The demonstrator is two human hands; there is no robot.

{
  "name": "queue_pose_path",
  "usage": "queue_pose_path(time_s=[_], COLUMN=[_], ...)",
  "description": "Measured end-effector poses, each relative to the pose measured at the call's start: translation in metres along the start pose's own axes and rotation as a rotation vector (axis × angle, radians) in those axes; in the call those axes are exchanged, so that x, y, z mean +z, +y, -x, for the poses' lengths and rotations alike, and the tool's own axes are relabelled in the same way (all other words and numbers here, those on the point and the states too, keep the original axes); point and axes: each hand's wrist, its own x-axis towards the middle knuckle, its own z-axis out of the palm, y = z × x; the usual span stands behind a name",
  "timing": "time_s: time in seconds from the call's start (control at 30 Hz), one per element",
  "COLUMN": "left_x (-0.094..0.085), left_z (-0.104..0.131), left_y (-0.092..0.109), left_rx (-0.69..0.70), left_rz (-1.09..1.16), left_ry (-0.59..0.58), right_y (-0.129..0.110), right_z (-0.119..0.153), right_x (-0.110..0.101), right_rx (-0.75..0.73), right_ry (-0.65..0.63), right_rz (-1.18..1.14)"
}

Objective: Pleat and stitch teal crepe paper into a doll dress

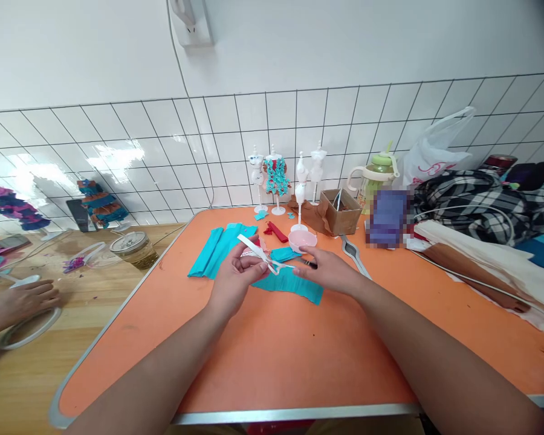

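A thin white strip (252, 246) with a small loop is pinched between the thumb and fingers of my left hand (238, 275). My right hand (330, 272) is just to the right, fingers apart, its thumb and index finger near the strip's loose end. Beneath both hands lie turquoise crepe paper pieces (294, 287) and a wider folded turquoise sheet (222, 251). Behind them are a pink bowl (303, 237) and a red paper roll (278, 232).
Small white mannequins (317, 169) stand by the wall, one dressed in turquoise and red (276, 176). A cardboard box (341, 211), silver tongs (354, 254), a green-lidded jug (378, 175) and cloth (471, 199) are at right. Another person's hand (31, 302) is at far left.
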Motion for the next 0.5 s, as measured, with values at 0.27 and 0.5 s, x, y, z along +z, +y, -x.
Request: queue_pose_path(time_s=[0.27, 0.5], left_x=[0.001, 0.001], left_z=[0.002, 0.004], left_y=[-0.001, 0.002], left_rx=[-0.09, -0.086], left_rz=[0.177, 0.212], left_ry=[-0.091, -0.138], right_y=[-0.027, -0.015], right_z=[0.01, 0.008], right_x=[0.016, 0.013], right_rx=[-0.128, 0.039], right_ry=[-0.175, -0.463], right_rz=[-0.37, -0.84])
